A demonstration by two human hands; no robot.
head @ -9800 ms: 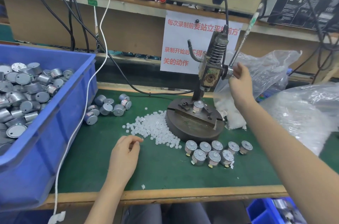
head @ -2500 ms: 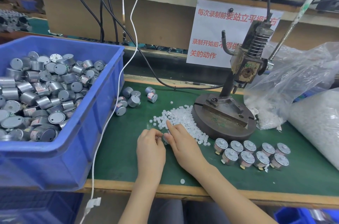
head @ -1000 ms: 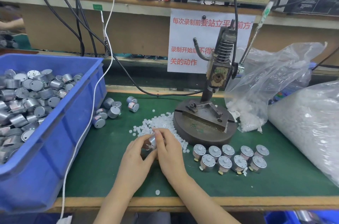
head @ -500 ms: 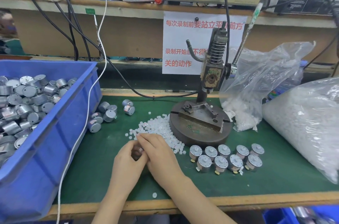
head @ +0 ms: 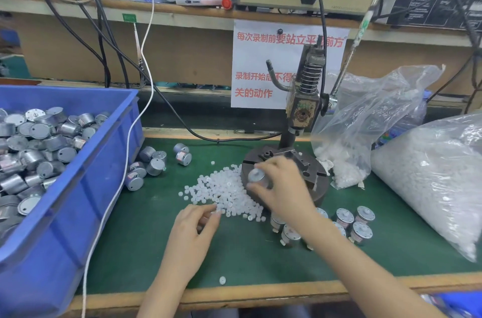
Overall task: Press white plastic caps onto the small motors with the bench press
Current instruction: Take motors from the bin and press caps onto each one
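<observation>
One motor (head: 257, 177), pinched in fingers (head: 271, 164) of the right hand (head: 284, 187) over the press (head: 302, 111), could seat tilted and press crooked; left hand (head: 194, 226), at its seven o'clock, touched caps (head: 227, 192), grip unclear.

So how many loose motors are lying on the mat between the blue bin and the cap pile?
7 motors: two at the back by the bin, two nearest the caps, two mid-group, one in front. None seems hidden.

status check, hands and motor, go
Right hand gripping small silver cylindrical motor over dark round metal press base. Left hand at loose white plastic caps, grip unclear. Fixture partly hidden.
</observation>
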